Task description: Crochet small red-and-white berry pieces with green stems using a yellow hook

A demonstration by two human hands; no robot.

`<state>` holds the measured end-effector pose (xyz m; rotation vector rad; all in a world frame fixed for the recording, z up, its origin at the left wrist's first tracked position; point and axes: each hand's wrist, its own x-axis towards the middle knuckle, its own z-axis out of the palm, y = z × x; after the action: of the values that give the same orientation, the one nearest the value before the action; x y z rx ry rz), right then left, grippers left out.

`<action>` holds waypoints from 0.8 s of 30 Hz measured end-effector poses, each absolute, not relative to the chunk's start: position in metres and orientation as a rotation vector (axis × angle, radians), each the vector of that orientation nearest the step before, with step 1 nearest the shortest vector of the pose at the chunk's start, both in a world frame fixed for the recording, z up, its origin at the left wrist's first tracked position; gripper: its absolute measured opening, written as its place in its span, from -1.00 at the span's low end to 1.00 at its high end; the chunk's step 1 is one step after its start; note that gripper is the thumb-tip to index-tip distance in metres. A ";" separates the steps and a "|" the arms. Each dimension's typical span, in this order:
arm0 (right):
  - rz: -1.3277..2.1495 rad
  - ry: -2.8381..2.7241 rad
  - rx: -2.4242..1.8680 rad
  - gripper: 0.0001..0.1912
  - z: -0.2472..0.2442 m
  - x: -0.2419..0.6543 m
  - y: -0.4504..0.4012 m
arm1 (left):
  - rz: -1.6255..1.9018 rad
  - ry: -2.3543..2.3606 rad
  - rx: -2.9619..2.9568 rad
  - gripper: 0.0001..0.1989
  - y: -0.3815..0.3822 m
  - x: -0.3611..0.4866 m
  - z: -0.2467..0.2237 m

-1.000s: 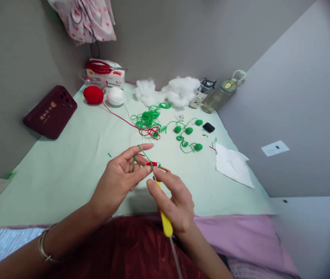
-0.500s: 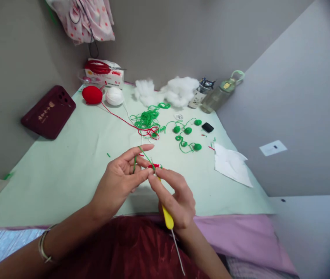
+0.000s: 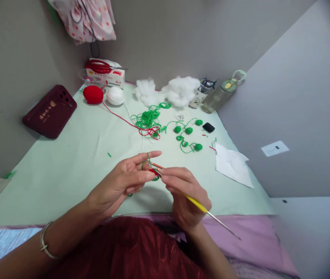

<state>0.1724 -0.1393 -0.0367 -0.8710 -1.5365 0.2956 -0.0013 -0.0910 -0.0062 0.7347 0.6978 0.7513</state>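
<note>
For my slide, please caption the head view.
Left hand holds red yarn piece; right hand holds yellow-handled hook.

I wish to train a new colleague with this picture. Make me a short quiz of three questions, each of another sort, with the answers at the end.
1. True or false: the right hand holds a hook with a yellow handle.

2. Choose one. What lies on top of the white box at the back of the table?
A) a bottle
B) red-handled scissors
C) white stuffing

3. Answer in one word: which colour is the strand of yarn that crosses the index finger of the left hand?

Key: 1. True. 2. B. 3. Green.
</note>
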 end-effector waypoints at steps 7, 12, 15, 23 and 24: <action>0.462 -1.541 -0.905 -0.67 -0.020 0.181 -0.147 | 0.878 0.852 1.049 -0.34 -0.089 -0.003 -0.003; 0.527 -1.507 -0.991 -0.72 -0.012 0.185 -0.151 | 0.912 0.974 1.189 -0.41 -0.094 -0.001 0.004; 0.526 -1.476 -1.033 -0.74 -0.012 0.184 -0.152 | 0.934 0.997 1.189 -0.47 -0.096 0.001 0.004; 0.441 -1.551 -1.038 -0.66 -0.012 0.183 -0.162 | 0.891 0.877 1.132 -0.31 -0.096 0.000 -0.004; 0.433 -1.561 -1.036 -0.65 -0.012 0.183 -0.163 | 0.895 0.865 1.127 -0.29 -0.096 0.000 -0.004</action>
<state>0.1829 -0.1629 -0.0121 -1.0357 -1.5608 0.4332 0.0002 -0.0958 -0.0044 1.1268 0.8646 0.8953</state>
